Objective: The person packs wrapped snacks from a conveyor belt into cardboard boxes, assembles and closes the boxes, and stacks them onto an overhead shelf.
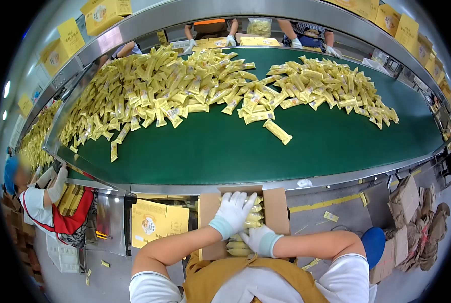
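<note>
An open cardboard box (274, 204) sits in front of my body, with yellow wrapped snack packets (254, 217) lined up in rows inside. My left hand (232, 213), in a white glove, lies over the packets with its fingers stretched toward the box's far side. Lower in the box, my right hand (261, 239), also gloved, rests against the packets, its fingers pointing left. Both hands touch the contents, and neither has a packet visibly gripped. Part of the packets is hidden beneath the hands.
A green conveyor belt (195, 151) bears a large heap of yellow packets (149, 86). A yellow printed carton (160, 222) stands left of the box. Co-workers' gloved hands (230, 40) are across the belt; another person (48, 197) works at left. Brown paper (430, 222) hangs at right.
</note>
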The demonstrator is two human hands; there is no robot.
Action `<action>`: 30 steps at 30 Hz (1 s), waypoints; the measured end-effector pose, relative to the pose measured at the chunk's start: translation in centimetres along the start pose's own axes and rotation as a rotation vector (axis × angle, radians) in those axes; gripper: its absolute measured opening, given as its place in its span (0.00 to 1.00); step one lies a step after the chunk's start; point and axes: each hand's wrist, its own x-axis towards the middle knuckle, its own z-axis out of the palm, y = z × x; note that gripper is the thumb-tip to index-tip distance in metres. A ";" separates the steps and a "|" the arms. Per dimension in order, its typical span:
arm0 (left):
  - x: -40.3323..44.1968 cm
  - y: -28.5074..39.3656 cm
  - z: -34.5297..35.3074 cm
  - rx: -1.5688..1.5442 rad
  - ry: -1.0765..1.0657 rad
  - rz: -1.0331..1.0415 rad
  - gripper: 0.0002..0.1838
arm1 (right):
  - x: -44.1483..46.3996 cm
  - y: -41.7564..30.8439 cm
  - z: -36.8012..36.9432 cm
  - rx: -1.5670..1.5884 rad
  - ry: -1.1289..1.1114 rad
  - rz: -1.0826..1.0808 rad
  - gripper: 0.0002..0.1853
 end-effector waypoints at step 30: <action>16.2 -38.8 1.5 0.050 0.008 -0.990 0.43 | 24.0 29.5 -16.8 0.188 0.662 0.548 0.44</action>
